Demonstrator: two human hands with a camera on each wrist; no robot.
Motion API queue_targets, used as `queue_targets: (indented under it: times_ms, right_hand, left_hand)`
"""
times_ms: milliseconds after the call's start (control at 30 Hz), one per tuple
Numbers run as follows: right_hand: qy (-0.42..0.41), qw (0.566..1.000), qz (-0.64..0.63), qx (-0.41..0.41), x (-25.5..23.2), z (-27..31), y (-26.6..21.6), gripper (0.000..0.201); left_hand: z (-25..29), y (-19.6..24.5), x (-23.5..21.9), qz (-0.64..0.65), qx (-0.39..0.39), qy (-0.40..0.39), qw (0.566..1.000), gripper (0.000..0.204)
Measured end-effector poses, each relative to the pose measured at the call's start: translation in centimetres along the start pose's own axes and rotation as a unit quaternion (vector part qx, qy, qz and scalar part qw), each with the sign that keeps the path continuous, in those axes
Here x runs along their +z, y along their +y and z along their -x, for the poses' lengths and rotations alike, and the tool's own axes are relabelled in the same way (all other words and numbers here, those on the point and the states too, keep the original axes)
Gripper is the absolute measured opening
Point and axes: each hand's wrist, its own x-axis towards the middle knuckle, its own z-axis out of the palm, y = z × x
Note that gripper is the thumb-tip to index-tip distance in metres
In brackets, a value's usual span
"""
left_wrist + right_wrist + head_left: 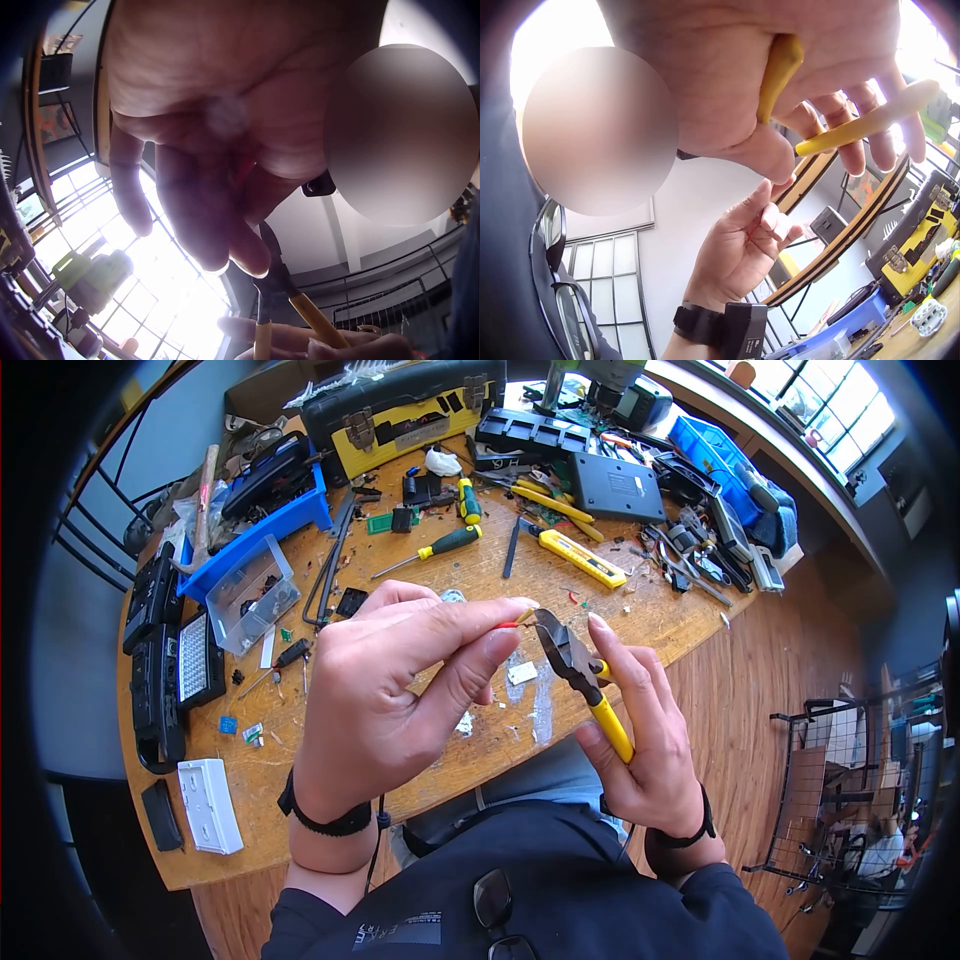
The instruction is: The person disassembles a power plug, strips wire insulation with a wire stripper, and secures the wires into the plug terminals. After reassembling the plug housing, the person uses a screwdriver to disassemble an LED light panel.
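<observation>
My left hand (385, 680) pinches a thin red wire (509, 625) between thumb and forefinger, above the workbench. Part of the wire is hidden inside that hand; a short bit shows at the fingertips. My right hand (645, 745) holds a pair of cutting pliers (566, 653) with yellow handles, one lying against the thumb side and the other against the fingers. Their dark jaws point up, right at the left fingertips and the wire's end. In the right wrist view the handles stand spread apart, the yellow handle (855, 131) crossing the fingers.
A wooden workbench (420, 770) lies below. A yellow utility knife (580, 558), a green screwdriver (450, 541) and scraps lie ahead. Toolbox (405, 420) and blue bins stand behind. A clear plastic box (252, 598) and white plastic casing (210, 805) are at left.
</observation>
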Motion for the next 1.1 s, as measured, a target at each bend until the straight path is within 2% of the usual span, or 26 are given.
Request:
queue_targets:
  times_ms: [267, 467, 700, 767, 900, 967, 1100]
  right_hand:
    - [0.034, 0.999, 0.03, 0.002, 0.37, 0.11, 0.15, 0.068]
    - [0.038, 0.998, 0.054, 0.011, 0.29, 0.11, 0.1, 0.068]
    - [0.042, 0.997, 0.055, 0.022, 0.15, -0.01, -0.41, 0.063]
    - [0.088, 0.995, 0.034, -0.027, 0.37, -0.09, 0.13, 0.061]
    - [0.09, 0.994, 0.049, -0.03, -0.33, -0.26, -0.17, 0.059]
    - [0.059, 0.998, 0.019, 0.013, -0.54, -0.09, -0.34, 0.059]
    - [0.043, 0.999, -0.019, 0.016, -0.54, -0.01, -0.01, 0.058]
  left_hand:
    - [0.08, 0.1, 0.03, 0.004, -0.001, 0.007, 1.0, 0.013]
    - [0.05, -0.19, 0.03, -0.023, 0.031, 0.002, 0.999, 0.01]
    - [0.12, -0.21, 0.12, -0.037, 0.025, -0.011, 0.999, 0.011]
    - [0.15, -0.12, 0.35, -0.034, 0.023, -0.006, 0.999, 0.012]
    - [0.23, -0.22, 0.24, -0.051, 0.02, -0.011, 0.998, 0.013]
    - [0.2, -0.17, 0.07, -0.055, 0.03, -0.029, 0.998, 0.014]
    - [0.36, -0.38, 0.17, -0.049, 0.029, -0.023, 0.998, 0.014]
